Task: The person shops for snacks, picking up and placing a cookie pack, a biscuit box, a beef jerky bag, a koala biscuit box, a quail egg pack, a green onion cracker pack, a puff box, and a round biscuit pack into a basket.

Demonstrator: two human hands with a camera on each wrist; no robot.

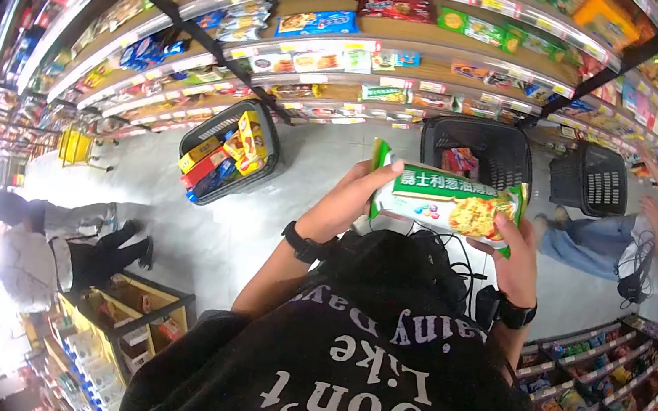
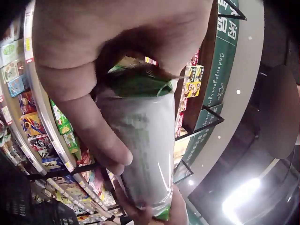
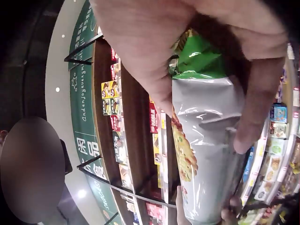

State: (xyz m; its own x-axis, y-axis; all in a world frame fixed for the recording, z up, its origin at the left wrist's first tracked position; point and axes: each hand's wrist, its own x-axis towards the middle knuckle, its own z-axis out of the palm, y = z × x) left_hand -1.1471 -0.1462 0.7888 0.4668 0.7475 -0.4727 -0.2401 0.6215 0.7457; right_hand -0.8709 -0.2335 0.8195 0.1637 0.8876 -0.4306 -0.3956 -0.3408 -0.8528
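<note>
Level in front of my chest is a white and green packet of crackers (image 1: pixel 442 202), its printed front up in the head view. My left hand (image 1: pixel 346 204) grips its left end, thumb on top near the green seal. At the opposite end my right hand (image 1: pixel 513 263) holds it, thumb over the cracker picture. From the left wrist, fingers of the left hand (image 2: pixel 84 84) wrap the pale underside of the packet (image 2: pixel 140 145). In the right wrist view the right hand (image 3: pixel 262 70) curls round the green end of the packet (image 3: pixel 204 140).
Snack shelves (image 1: pixel 311 37) curve across the far side. A dark basket (image 1: pixel 479 139) with a red packet stands just beyond my hands, a filled basket (image 1: pixel 230 152) to the left, another basket (image 1: pixel 592 181) to the right. People are at both sides; low display bins (image 1: pixel 607 392) lie near right.
</note>
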